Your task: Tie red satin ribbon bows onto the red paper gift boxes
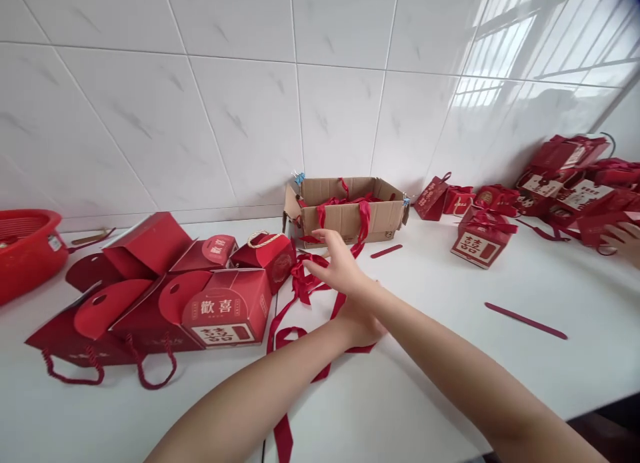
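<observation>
My right hand (336, 264) reaches across the white counter toward a cardboard box (345, 218) holding red ribbons. Its thumb and fingers pinch a bunch of red ribbon (301, 284) just in front of the box. My left hand (361, 324) lies curled beneath my right wrist, mostly hidden, and ribbon strands come out from under it. The long ribbon tails (283, 436) run down to the counter's front edge. Left of my hands stand red gift boxes (227, 310), several with open lids, and one with a gold cord handle (266, 250).
A red plastic basin (25, 250) sits at the far left. Folded red gift boxes (477, 240) and a pile of them (575, 183) fill the back right, where another person's hand (625, 242) shows at the edge. Red strips (525, 320) lie on the counter.
</observation>
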A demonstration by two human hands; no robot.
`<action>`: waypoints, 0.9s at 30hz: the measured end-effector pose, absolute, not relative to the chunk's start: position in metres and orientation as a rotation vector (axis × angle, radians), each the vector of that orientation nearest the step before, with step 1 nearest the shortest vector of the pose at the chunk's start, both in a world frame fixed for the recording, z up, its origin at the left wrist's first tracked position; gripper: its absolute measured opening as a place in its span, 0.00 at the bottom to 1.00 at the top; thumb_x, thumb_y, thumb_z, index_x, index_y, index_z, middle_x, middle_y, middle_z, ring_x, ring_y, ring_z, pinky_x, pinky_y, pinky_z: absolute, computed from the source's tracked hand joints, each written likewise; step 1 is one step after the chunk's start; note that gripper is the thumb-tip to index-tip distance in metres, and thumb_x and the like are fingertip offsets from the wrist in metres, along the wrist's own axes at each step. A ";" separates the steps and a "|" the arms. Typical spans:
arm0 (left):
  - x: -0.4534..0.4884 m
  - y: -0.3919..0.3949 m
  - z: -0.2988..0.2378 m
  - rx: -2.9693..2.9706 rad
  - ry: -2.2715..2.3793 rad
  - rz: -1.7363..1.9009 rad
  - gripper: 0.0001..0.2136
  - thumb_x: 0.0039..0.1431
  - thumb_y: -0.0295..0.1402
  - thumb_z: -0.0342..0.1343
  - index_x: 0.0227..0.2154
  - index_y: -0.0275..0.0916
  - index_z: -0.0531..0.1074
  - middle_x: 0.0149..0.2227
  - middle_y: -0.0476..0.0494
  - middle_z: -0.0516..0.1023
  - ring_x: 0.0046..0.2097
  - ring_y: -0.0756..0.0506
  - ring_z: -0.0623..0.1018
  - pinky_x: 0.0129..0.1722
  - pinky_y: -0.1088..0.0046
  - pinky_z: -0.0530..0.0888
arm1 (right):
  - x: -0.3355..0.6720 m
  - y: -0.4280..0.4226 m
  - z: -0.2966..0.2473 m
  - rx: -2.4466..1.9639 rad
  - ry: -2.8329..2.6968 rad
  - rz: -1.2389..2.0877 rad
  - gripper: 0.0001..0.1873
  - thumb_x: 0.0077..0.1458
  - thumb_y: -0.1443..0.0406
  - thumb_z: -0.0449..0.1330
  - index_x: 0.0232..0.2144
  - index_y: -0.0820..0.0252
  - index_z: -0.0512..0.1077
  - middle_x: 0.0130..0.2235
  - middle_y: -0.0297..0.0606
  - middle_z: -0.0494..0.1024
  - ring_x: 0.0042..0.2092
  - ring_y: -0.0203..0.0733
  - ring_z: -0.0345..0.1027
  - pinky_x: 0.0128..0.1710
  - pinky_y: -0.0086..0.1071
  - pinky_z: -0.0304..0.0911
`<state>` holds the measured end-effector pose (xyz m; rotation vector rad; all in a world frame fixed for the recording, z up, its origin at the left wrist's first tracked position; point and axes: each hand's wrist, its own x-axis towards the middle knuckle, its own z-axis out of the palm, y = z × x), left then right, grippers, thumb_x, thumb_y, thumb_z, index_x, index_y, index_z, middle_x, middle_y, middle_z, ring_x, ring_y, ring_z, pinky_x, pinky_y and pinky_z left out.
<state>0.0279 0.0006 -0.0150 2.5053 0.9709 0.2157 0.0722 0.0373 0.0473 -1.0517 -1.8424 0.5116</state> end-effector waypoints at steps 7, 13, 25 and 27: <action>0.031 0.016 -0.049 2.606 0.883 0.190 0.38 0.49 0.55 0.53 0.61 0.41 0.54 0.68 0.33 0.41 0.66 0.28 0.44 0.60 0.43 0.49 | -0.002 0.068 0.050 -1.206 -1.757 0.867 0.47 0.41 0.48 0.65 0.58 0.63 0.54 0.60 0.56 0.57 0.62 0.57 0.52 0.58 0.49 0.55; 0.036 0.015 -0.044 2.599 0.932 0.180 0.29 0.53 0.50 0.51 0.56 0.41 0.60 0.67 0.35 0.46 0.66 0.29 0.47 0.59 0.46 0.51 | -0.011 0.078 0.053 -1.267 -1.810 0.790 0.44 0.42 0.53 0.64 0.58 0.64 0.55 0.59 0.55 0.57 0.61 0.59 0.53 0.56 0.49 0.58; 0.026 0.010 -0.030 2.532 0.885 0.043 0.40 0.53 0.54 0.49 0.65 0.40 0.46 0.69 0.35 0.35 0.67 0.28 0.38 0.61 0.41 0.43 | 0.012 0.079 0.051 -1.014 -1.403 1.096 0.55 0.32 0.54 0.72 0.58 0.55 0.47 0.54 0.48 0.66 0.53 0.51 0.65 0.52 0.44 0.63; 0.026 0.006 -0.021 2.515 0.880 0.091 0.35 0.56 0.50 0.47 0.64 0.41 0.49 0.68 0.36 0.42 0.67 0.28 0.43 0.61 0.43 0.47 | 0.027 0.072 0.062 -1.011 -1.106 1.318 0.50 0.37 0.51 0.69 0.56 0.55 0.49 0.50 0.48 0.69 0.46 0.49 0.71 0.45 0.43 0.68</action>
